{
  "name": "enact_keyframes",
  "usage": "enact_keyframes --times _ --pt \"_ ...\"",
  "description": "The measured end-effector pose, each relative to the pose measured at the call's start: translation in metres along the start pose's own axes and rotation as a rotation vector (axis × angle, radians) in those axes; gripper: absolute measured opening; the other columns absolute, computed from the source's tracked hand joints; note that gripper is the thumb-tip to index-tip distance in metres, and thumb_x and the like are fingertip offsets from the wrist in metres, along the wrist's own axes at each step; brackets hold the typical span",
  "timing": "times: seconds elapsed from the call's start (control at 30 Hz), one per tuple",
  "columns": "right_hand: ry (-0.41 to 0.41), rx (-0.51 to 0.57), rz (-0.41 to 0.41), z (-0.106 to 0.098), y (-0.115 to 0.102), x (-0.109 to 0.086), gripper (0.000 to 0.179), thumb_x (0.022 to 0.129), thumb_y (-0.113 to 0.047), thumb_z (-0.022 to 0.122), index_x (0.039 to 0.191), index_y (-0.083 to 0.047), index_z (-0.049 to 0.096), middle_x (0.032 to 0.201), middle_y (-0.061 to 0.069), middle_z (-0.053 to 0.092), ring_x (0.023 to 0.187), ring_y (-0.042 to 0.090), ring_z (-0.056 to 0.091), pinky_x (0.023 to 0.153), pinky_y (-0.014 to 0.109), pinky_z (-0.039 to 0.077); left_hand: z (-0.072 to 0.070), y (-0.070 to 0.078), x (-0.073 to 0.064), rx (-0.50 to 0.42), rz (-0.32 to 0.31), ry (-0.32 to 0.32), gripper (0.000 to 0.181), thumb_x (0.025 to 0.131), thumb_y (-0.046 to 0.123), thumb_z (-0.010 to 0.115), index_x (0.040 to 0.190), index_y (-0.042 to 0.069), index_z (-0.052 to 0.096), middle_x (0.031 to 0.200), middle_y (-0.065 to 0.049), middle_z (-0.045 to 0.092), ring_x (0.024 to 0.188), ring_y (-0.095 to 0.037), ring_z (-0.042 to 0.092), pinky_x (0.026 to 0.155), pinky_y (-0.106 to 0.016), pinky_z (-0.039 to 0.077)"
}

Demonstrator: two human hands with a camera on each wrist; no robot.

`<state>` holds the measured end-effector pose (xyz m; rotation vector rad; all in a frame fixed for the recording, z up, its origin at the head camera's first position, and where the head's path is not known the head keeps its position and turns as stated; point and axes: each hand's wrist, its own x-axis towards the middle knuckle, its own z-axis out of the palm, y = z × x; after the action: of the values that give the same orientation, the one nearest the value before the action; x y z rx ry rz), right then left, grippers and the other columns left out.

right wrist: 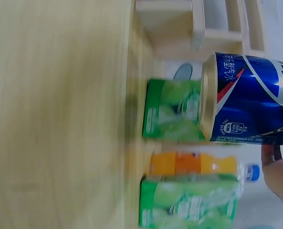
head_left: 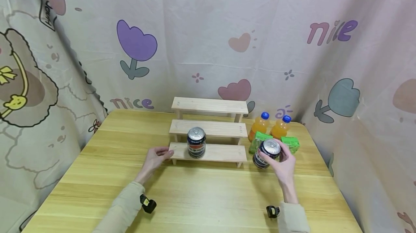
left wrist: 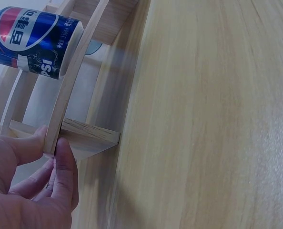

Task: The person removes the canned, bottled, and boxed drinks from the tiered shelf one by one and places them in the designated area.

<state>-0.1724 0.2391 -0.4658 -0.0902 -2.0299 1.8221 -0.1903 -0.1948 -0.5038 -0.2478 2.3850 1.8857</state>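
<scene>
A light wooden three-tier shelf (head_left: 224,128) stands at the back middle of the table. One blue Pepsi can (head_left: 196,146) is upright on its lowest tier, left of centre. My left hand (head_left: 156,159) pinches the left end of that tier, thumb above and fingers below, as the left wrist view shows. To the right of the shelf, my right hand (head_left: 283,160) grips a second Pepsi can (right wrist: 256,98), thumb and fingers around its upper part. This can is held off the table, tilted a little, in front of the green cartons.
Two green drink cartons (head_left: 290,144) stand on the right side of the table (head_left: 208,197). Behind them are two orange juice bottles (head_left: 280,127) with blue caps. A printed curtain (head_left: 201,45) hangs close behind the table and along its sides.
</scene>
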Motion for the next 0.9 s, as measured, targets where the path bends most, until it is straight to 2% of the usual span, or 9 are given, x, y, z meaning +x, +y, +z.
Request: enact_keyframes --times 0.17,0.5,0.73,0.9 --pt "0.059 0.021 0.021 -0.020 0.003 -0.002 0.068 0.071 0.014 0.082 0.134 0.004 0.057 0.116 -0.013 0.065 0.113 0.004 0.058 0.101 0.009 0.040 0.002 0.003 -0.002 0.043 -0.038 0.019 0.043 0.094 0.013 0.069 0.128 -0.012 0.058 0.116 -0.029 0.069 0.081 -0.008 0.067 0.078 -0.020 0.054" --pt "0.171 0.042 0.088 -0.045 0.010 -0.002 0.070 0.071 0.016 0.081 0.135 0.002 0.057 0.114 -0.012 0.063 0.108 0.003 0.058 0.094 0.010 0.043 0.001 0.002 -0.001 0.044 -0.029 0.018 0.043 0.095 0.013 0.069 0.128 -0.012 0.058 0.117 -0.029 0.069 0.082 -0.008 0.068 0.078 -0.019 0.053" --pt "0.201 -0.016 0.162 -0.052 0.016 0.000 0.072 0.073 0.010 0.083 0.139 -0.002 0.056 0.116 -0.016 0.059 0.106 0.002 0.056 0.088 0.008 0.044 0.001 0.002 -0.001 0.057 -0.034 0.015 0.045 0.095 0.015 0.070 0.129 -0.011 0.058 0.118 -0.028 0.069 0.083 -0.009 0.068 0.081 -0.021 0.054" --pt "0.209 -0.072 0.180 -0.055 0.018 0.002 0.072 0.075 0.005 0.084 0.141 -0.002 0.055 0.117 -0.018 0.055 0.106 -0.003 0.054 0.088 0.005 0.040 0.001 0.002 0.000 0.052 -0.031 0.015 0.044 0.095 0.013 0.069 0.129 -0.012 0.058 0.117 -0.029 0.069 0.081 -0.008 0.068 0.078 -0.020 0.054"
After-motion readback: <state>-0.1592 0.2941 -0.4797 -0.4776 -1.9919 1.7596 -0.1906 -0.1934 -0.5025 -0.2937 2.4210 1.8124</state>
